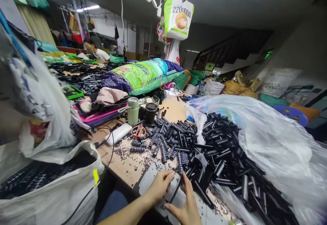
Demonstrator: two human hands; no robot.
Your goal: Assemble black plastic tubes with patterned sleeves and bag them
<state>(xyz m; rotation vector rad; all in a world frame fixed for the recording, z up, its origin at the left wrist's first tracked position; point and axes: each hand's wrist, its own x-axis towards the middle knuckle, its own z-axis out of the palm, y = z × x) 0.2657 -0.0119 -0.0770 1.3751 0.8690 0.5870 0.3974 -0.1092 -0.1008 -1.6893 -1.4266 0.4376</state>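
My left hand (159, 185) and my right hand (187, 206) meet at the table's near edge, both closed on one thin black plastic strip (175, 191) held slanted between them. They hover over a pale flat tray (150, 180). Just beyond lies a heap of black strips studded with small beads (166, 139). To the right a large pile of plain black strips (230, 163) spills out of a clear plastic bag (268, 133). Tiny dark beads (135, 165) are scattered over the wooden tabletop.
A white sack of dark parts (51, 187) stands at my left. Red-handled scissors (138, 131), a green flask (133, 110), a black cup (150, 112) and a white power bank (119, 133) sit mid-table. A big green sack (143, 75) lies behind. Another person (95, 51) sits far back.
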